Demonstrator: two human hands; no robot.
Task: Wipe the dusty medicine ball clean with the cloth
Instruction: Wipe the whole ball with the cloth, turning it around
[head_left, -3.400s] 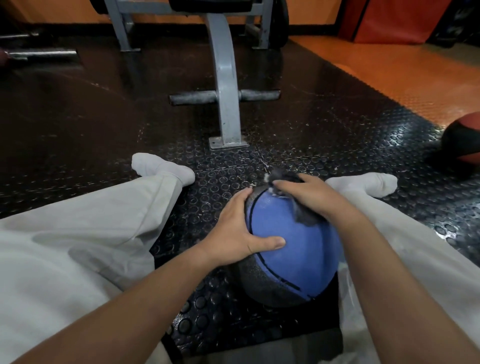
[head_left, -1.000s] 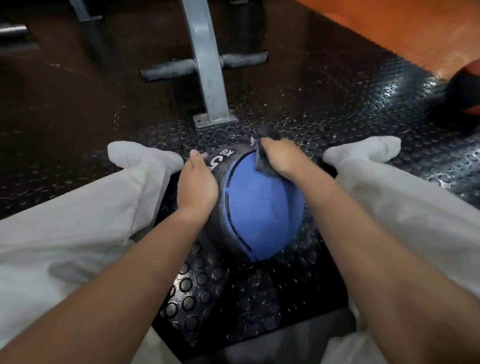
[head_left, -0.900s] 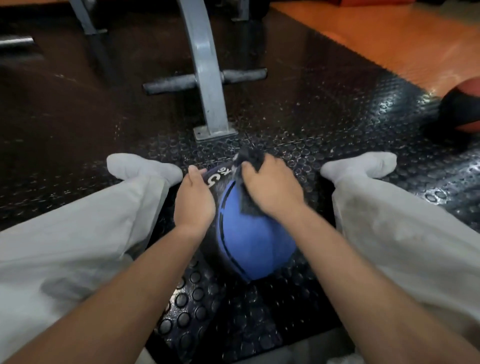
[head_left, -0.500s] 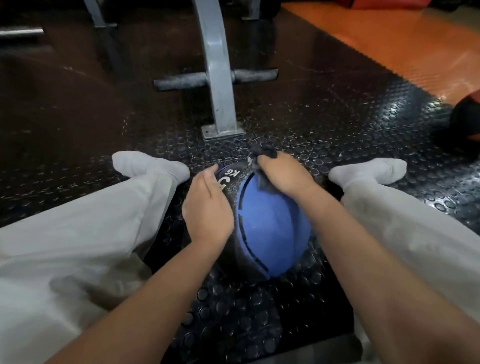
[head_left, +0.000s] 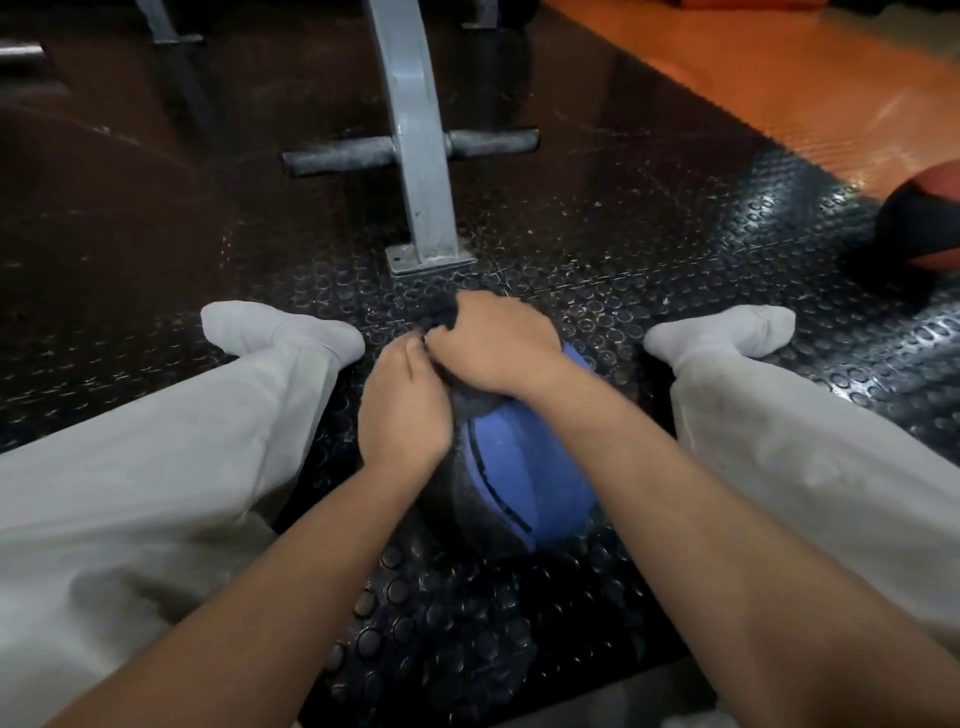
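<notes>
The person sits on the black bumpy mat with legs wide apart. The blue and black medicine ball sits on the mat between the legs, closer to the near edge than the far one.

The right hand is on top of the ball, with its fingers curled tight round the dark cloth. The left hand lies flat on the ball's left side, fingers mostly straight, holding nothing. Its fingertips touch the right hand.

I think this is the rubbing part. To do it well, the flat hand should press so the ball can't roll. The cloth hand should rub hard and go over every bit. The ball needs turning too, because the bottom and the far side are hidden from me.

A grey metal bench leg stands on the mat just past the ball, so a long push forward could bump it. The white socks lie well apart from the ball. A red and black ball sits at the mat's right edge, by the orange floor.
</notes>
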